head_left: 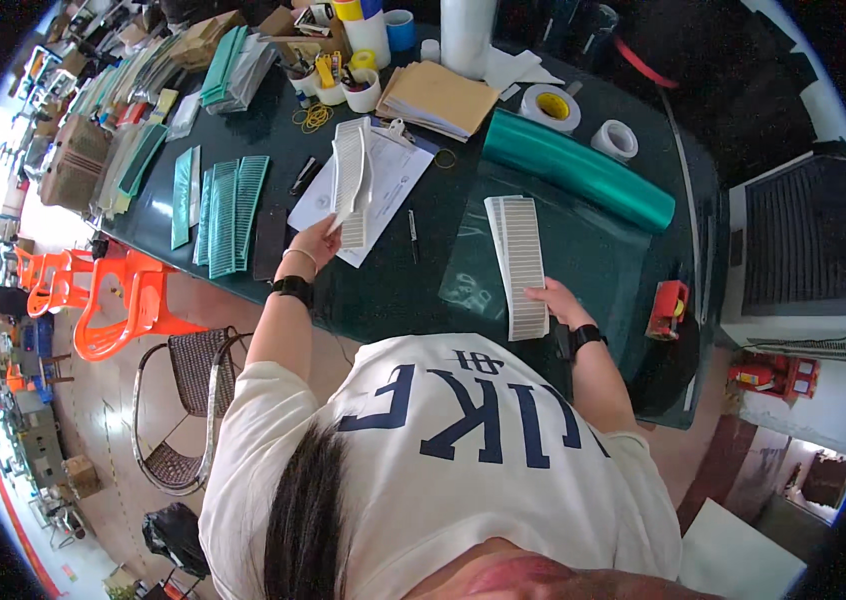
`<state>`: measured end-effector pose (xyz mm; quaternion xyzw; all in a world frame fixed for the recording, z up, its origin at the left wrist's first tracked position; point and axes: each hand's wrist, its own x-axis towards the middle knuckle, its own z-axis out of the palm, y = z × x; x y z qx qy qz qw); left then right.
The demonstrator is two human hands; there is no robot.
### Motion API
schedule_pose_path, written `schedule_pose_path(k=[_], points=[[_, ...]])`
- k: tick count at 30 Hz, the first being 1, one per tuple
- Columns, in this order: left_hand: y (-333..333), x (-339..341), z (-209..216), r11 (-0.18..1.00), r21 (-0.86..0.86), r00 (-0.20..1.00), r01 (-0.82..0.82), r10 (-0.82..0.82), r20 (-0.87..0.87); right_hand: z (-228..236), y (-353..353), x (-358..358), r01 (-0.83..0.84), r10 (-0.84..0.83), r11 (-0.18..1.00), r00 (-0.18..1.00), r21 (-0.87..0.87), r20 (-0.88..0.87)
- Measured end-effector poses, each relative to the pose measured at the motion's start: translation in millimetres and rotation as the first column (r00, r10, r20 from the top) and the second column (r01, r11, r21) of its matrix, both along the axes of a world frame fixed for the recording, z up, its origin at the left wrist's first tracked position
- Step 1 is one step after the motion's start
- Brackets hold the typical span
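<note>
My left hand point(318, 243) pinches the lower end of some long white slatted strips point(348, 172), which tilt up over a printed paper sheet point(395, 185). A loose pale film or second strip shows along their right side. On the green-covered table, a small stack of similar white ribbed strips point(518, 250) lies fanned slightly apart in front of me. My right hand point(558, 300) grips this stack at its lower right edge, thumb on top; the other fingers are partly hidden. A black pen point(413, 236) lies between the two groups.
A green film roll point(578, 170) lies across the table's right side, near tape rolls point(550, 107) and a red tape dispenser point(667, 310). Green slatted strips point(230, 215) lie at left. Brown envelopes point(438, 98) and pen cups point(361, 90) stand behind. Orange chairs point(128, 305) are beyond the left edge.
</note>
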<state>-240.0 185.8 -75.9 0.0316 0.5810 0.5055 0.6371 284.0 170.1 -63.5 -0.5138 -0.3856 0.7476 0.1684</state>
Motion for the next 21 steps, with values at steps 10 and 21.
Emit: schedule_pose_path(k=[10, 21], points=[[14.5, 26.2, 15.1, 0.924, -0.308, 0.184, 0.228, -0.351, -0.918, 1.0, -4.9, -3.3, 0.038, -0.044, 0.991, 0.998, 0.127, 0.042], [-54.5, 256.9, 70.3, 0.778, 0.283, 0.775, 0.561, -0.614, 0.150, 37.2, -21.9, -25.4, 0.254, -0.258, 0.965, 0.965, -0.067, -0.052]])
